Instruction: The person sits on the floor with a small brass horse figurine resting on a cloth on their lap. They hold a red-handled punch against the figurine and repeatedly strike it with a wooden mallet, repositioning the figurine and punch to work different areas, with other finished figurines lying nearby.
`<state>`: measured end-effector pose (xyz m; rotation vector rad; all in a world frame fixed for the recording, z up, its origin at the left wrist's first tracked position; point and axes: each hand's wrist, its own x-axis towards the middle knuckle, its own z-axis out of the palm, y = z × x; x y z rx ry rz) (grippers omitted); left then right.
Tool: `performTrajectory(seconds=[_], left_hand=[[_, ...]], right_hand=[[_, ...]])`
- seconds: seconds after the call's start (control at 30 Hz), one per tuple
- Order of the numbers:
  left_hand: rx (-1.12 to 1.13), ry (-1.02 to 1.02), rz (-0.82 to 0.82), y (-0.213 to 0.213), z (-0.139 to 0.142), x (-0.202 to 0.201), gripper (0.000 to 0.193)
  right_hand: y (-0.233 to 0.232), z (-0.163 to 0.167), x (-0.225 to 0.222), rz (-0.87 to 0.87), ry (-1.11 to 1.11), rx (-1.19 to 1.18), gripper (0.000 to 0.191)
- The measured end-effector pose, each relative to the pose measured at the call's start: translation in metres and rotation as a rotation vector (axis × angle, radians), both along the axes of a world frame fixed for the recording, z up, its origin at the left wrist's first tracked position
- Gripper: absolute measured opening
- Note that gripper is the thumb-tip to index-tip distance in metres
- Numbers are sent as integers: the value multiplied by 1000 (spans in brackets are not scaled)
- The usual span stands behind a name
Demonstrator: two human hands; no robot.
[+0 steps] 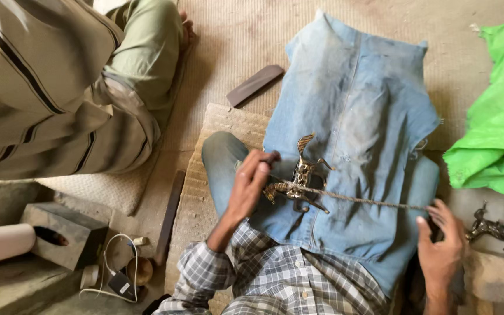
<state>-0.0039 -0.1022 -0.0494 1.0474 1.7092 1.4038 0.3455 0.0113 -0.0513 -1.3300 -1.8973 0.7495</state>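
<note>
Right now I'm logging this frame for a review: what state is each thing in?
Left hand: closed on a small dark tool at the figurine.
Right hand: gripping the cord's end.
Cord: pulled taut across the lap.
Figurine: lying on the denim, cord around it.
Denim: spread over the legs, soiled.
Second figurine: lying apart, untouched.

Woven mat floor (234,35), green sheet (497,134) right, dark block (65,233) left; daylight.

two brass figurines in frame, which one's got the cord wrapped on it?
The winged brass figurine on the denim cloth in the lap, cord running from it to the right hand. The other figurine lies untouched at the right edge.
</note>
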Motion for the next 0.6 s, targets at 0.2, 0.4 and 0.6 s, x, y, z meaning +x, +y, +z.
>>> performTrajectory(seconds=[0.2, 0.4, 0.6], left_hand=[[107, 181, -116, -9, 17, -12, 30], [279, -79, -283, 10, 30, -12, 18], [115, -143, -351, 23, 36, -7, 31]], right_hand=[[-23, -38, 36, -172, -272, -113, 57], [-63, -57, 35, -197, -582, -261, 43], [-76, -46, 24, -402, -679, -234, 43]])
